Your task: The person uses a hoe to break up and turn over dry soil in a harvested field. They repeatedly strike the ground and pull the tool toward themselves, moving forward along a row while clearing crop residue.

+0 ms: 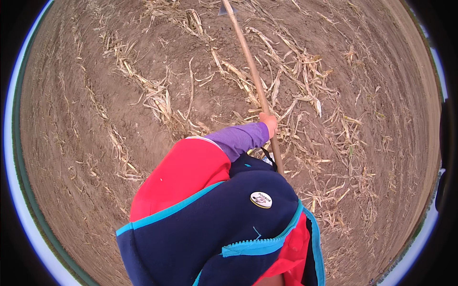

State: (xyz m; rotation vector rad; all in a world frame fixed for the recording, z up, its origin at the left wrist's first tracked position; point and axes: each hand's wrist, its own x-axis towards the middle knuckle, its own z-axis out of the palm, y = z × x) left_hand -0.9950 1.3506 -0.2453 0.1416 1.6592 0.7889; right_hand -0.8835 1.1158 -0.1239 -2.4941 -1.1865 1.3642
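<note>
My left hand (270,123) is wrapped around a long wooden handle (254,68). Its arm, in a purple striped cuff and red sleeve, reaches across from the left. The handle runs up from beside my jacket to the top edge of the view. At that far end a metal blade (227,9), possibly a hoe's, shows in part near the soil. Dry corn stalks (307,77) lie around and under the handle. My right hand is out of view. The handle's lower end disappears behind my navy jacket (200,221).
Brown soil (118,93) stretches out on all sides. Rows of dry corn residue (157,98) cross it on the left, and more loose stalks (352,143) are strewn on the right. The jacket's turquoise-edged flap (315,246) hangs at the lower right. A black strap (269,157) lies beside the handle.
</note>
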